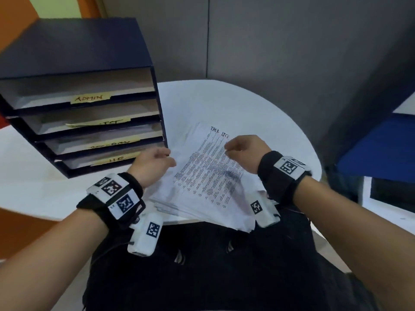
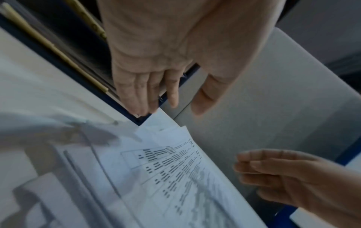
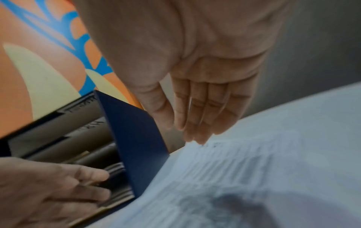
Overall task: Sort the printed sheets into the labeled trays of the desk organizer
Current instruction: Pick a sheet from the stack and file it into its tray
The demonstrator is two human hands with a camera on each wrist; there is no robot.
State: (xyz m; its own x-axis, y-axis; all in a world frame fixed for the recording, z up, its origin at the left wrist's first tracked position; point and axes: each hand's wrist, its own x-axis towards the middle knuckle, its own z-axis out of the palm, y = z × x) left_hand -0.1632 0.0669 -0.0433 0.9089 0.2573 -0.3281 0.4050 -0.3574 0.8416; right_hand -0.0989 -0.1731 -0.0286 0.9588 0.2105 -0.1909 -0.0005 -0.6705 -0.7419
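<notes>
A dark blue desk organizer (image 1: pixel 78 52) stands at the left of the white round table (image 1: pixel 224 102); its stacked trays carry yellow labels, among them ADMIN (image 1: pixel 91 98), ICT and HR. Beside it lies a fanned stack of printed sheets (image 1: pixel 202 187), its top sheet (image 1: pixel 208 171) headed with handwriting. My left hand (image 1: pixel 155 160) hovers at the stack's left edge by the organizer's lower right corner (image 2: pixel 136 118), fingers (image 2: pixel 148 92) straight, holding nothing. My right hand (image 1: pixel 242 149) is over the top sheet's upper right, its straight fingertips (image 3: pixel 195 135) touching the sheet's far edge (image 3: pixel 224 145).
A grey partition wall (image 1: pixel 269 41) stands behind the table. A blue piece of furniture (image 1: pixel 381 149) is at the right, an orange patterned wall (image 3: pixel 39 61) behind the organizer. The stack overhangs the table's near edge above my dark-clothed lap (image 1: pixel 202 265).
</notes>
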